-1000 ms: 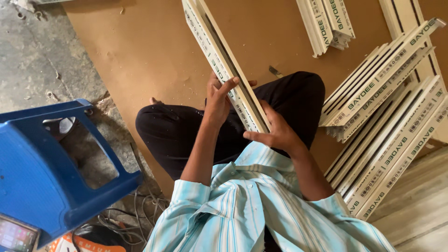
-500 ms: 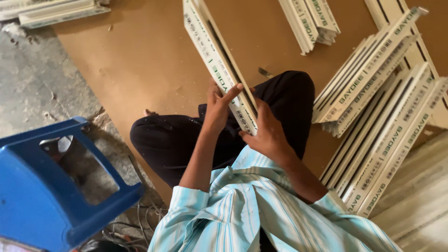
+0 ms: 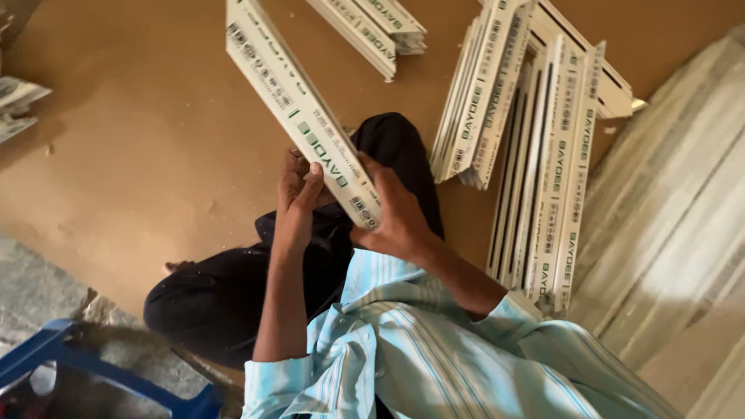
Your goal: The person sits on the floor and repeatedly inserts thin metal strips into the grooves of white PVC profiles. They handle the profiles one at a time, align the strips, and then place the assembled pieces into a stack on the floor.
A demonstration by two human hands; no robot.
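I hold a long white plastic profile strip [image 3: 291,101] with green print. It slants from the upper left down to my lap. My left hand [image 3: 299,198] grips its near end from the left side. My right hand [image 3: 396,213] wraps that same end from the right, fingers over its face. I sit cross-legged in dark trousers [image 3: 225,299] and a light blue striped shirt [image 3: 419,349] on a brown board [image 3: 140,155].
A stack of similar white strips [image 3: 535,155] lies to my right. More strips [image 3: 372,31] lie at the top, and a few [image 3: 15,101] at the far left. A blue plastic stool [image 3: 62,372] stands at the lower left. Pale planks [image 3: 675,233] are on the right.
The view has swung right and down, so the stool slid to the lower left corner. The strip now faces me with its printed side, and both hands have shifted along its near end.
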